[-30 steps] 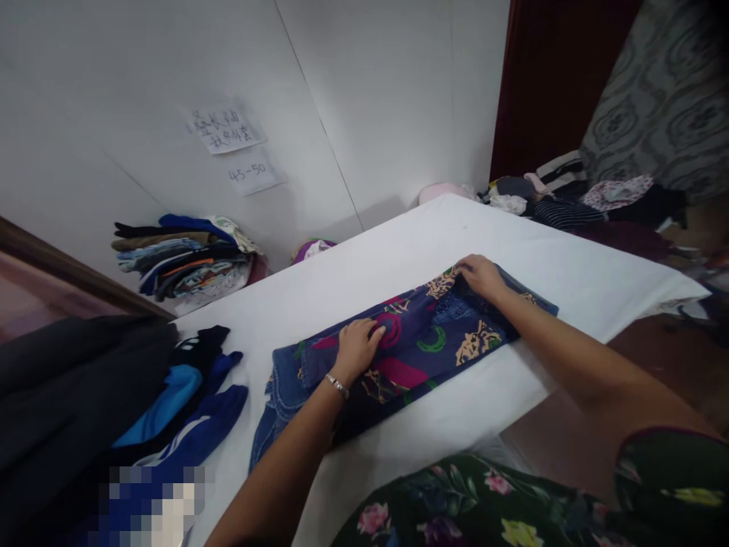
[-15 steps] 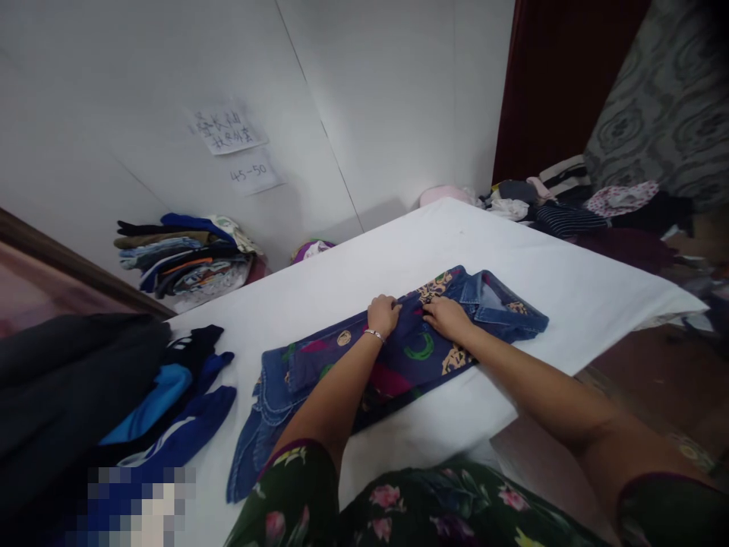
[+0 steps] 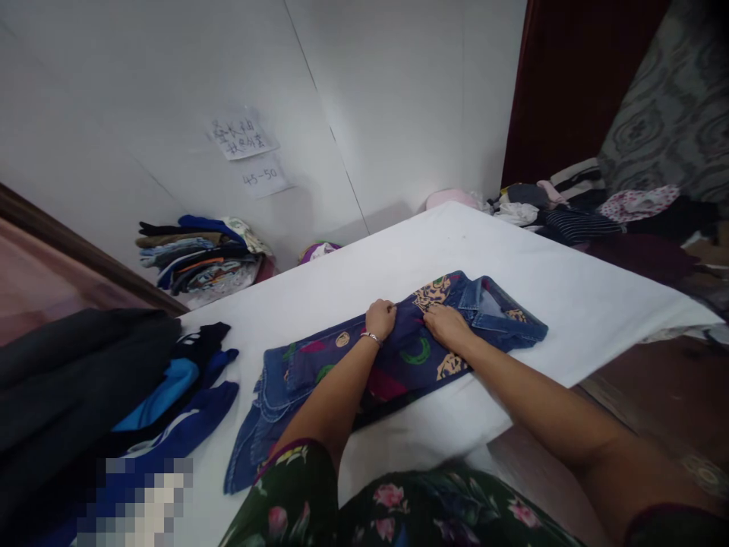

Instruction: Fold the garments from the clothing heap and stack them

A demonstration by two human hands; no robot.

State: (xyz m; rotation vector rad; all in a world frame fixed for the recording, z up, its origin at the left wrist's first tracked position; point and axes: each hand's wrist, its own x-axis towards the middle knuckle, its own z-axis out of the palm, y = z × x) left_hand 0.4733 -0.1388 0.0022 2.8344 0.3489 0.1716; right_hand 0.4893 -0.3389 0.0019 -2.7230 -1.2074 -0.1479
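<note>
A denim jacket [image 3: 418, 357] with a printed pattern of tan, green and dark red shapes lies lengthwise on the white-covered table [image 3: 444, 247], its collar toward the right. My left hand [image 3: 380, 319], with a bracelet at the wrist, pinches the cloth at the jacket's far edge, near its middle. A short way to the right, my right hand [image 3: 447, 327] is closed on the printed front, below the collar. Its fingertips are partly hidden against the cloth. My left forearm covers part of the jacket's lower end.
Dark and blue clothes [image 3: 185, 395] are heaped at the left of the table. A folded clothes stack [image 3: 208, 254] stands beyond the far left edge. More loose clothes [image 3: 581, 209] lie past the right side. Handwritten paper notes [image 3: 247, 137] hang on the wall.
The view has shifted slightly. Both hands stay at nearly the same places on the jacket, and the jacket lies much as before.
</note>
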